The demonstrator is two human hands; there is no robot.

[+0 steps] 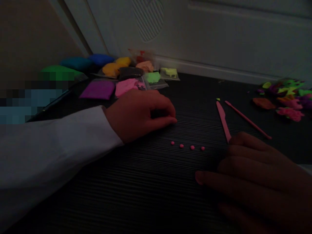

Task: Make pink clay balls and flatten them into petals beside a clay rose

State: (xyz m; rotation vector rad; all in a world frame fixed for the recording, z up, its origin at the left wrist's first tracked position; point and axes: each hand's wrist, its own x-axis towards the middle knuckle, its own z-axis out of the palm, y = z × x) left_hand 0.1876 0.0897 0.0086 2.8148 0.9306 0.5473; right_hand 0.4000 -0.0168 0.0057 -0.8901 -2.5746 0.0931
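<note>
My left hand (141, 112) rests on the dark ridged tabletop, thumb and index fingertip pinched together; anything between them is too small to make out. Several tiny pink clay balls (192, 147) lie in a row between my hands. At the lower right is my right hand (258, 182), its index finger stretched to the table and the other fingers partly bent. A pinkish patch shows at that fingertip; I cannot tell whether it is nail or clay. Just beyond the right knuckles lies a pink plastic clay knife (221, 117), its near end by the hand. A thin pink modelling stick (248, 120) lies beside it.
Bags of coloured clay line the back left, among them a purple pack (98, 90), a pink one (126, 87) and a green one (153, 77). Small clay shapes and a pink flower (290, 113) cluster at the right. A pale panelled surface (219, 42) rises behind.
</note>
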